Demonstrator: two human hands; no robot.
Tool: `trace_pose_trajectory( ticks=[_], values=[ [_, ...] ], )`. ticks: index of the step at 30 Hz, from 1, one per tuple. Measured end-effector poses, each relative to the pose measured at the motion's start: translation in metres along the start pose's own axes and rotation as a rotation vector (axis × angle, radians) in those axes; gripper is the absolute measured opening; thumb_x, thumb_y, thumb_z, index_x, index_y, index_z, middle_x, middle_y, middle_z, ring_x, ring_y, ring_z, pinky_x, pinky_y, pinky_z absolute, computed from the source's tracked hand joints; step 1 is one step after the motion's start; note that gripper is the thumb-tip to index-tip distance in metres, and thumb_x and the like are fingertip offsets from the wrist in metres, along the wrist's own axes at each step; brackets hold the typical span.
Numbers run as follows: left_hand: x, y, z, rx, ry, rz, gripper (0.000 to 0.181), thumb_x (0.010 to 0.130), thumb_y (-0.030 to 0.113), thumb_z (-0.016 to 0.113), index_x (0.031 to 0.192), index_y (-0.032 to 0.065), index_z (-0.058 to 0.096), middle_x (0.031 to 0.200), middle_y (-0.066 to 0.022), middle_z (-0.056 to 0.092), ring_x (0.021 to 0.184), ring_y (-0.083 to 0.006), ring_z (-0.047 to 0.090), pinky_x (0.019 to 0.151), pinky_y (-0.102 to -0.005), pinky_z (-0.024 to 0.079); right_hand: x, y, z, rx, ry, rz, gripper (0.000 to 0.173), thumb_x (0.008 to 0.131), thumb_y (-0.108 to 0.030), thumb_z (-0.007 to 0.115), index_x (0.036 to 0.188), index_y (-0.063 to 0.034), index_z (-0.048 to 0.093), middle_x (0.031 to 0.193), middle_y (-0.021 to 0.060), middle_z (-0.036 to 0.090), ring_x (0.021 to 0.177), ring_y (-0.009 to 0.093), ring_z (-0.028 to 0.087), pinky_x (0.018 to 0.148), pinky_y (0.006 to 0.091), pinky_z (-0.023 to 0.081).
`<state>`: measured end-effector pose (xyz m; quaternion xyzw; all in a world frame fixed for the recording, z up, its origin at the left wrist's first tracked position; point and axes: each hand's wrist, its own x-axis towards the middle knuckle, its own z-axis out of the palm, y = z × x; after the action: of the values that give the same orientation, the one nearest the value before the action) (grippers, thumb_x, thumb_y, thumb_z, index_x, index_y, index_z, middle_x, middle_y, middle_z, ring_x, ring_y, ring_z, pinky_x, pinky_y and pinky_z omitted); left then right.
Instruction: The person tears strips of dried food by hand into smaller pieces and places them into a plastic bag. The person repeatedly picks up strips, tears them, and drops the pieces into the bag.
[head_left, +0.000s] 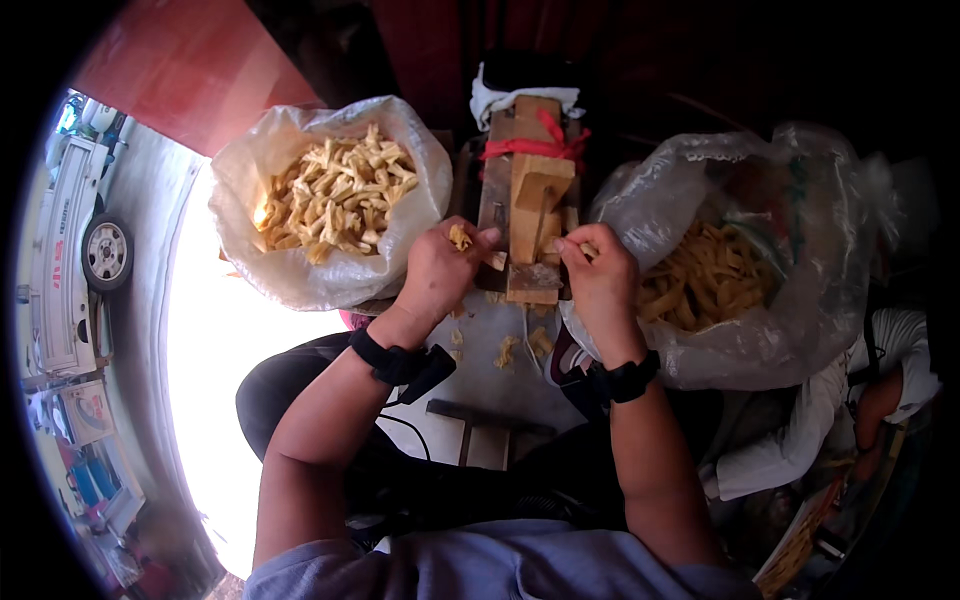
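Note:
Before me stands a wooden block device (532, 202), tied with a red cloth strip (536, 146), with an upright blade-like part (540, 217) in its middle. My left hand (441, 266) is just left of it, fingers curled around a yellow crumpled piece (460, 238). A pale flat end (495, 260) sticks out by its thumb. On the device's other side, my right hand (606, 270) pinches a small pale piece (589, 250). Left of the device, an open woven plastic sack (322, 289) is heaped with pale yellow knotted pieces (337, 191). What food they are, I cannot tell.
To the right, a translucent plastic sack (810, 300) contains yellow strips (709, 277). Scraps (507, 351) lie on the floor below the device. A co-worker's sleeve (780, 457) shows at lower right. A white truck (75, 255) stands outside at left.

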<state>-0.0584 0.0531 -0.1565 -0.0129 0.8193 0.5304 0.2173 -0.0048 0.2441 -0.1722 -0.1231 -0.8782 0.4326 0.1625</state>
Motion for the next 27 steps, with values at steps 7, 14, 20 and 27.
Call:
trace_pose_trajectory(
  ticks=[7, 14, 20, 27],
  values=[
    [-0.052, 0.016, -0.007, -0.624, -0.322, -0.069, 0.027, 0.097, 0.026, 0.063, 0.091, 0.0003, 0.067, 0.089, -0.0043, 0.068, 0.076, -0.0086, 0.061, 0.065, -0.0258, 0.05, -0.033, -0.057, -0.014, 0.107, -0.205, -0.58, 0.017, 0.079, -0.007, 0.077, 0.084, -0.0082, 0.06, 0.077, 0.0074, 0.061, 0.067, 0.029, 0.062, 0.057, 0.0369, 0.05],
    [-0.098, 0.025, -0.019, -0.132, -0.881, 0.033, 0.021, 0.093, 0.021, 0.064, 0.088, 0.0005, 0.067, 0.077, -0.0055, 0.067, 0.071, -0.0077, 0.057, 0.063, -0.0264, 0.048, -0.035, -0.077, -0.051, 0.3, -0.394, -0.797, 0.016, 0.079, -0.009, 0.075, 0.084, -0.006, 0.06, 0.063, 0.0059, 0.059, 0.05, 0.024, 0.056, 0.049, 0.0345, 0.044],
    [-0.102, 0.04, -0.03, -0.314, -0.893, 0.525, 0.025, 0.089, 0.026, 0.072, 0.105, 0.0077, 0.072, 0.087, -0.0055, 0.068, 0.083, -0.0197, 0.067, 0.07, -0.031, 0.053, -0.037, -0.079, -0.063, 0.297, -0.429, -0.384, 0.004, 0.085, 0.002, 0.06, 0.082, -0.0013, 0.06, 0.066, 0.0071, 0.061, 0.057, 0.018, 0.061, 0.054, 0.0309, 0.046],
    [-0.077, 0.027, -0.04, 0.625, -0.047, 1.252, 0.015, 0.059, 0.017, 0.067, 0.071, 0.0095, 0.061, 0.08, -0.0028, 0.052, 0.061, -0.0188, 0.058, 0.048, -0.0329, 0.048, -0.057, -0.061, -0.029, 1.225, -0.955, 0.796, 0.019, 0.09, 0.001, 0.049, 0.101, -0.0024, 0.064, 0.076, 0.0009, 0.06, 0.062, 0.005, 0.048, 0.056, 0.0193, 0.037]
  ],
)
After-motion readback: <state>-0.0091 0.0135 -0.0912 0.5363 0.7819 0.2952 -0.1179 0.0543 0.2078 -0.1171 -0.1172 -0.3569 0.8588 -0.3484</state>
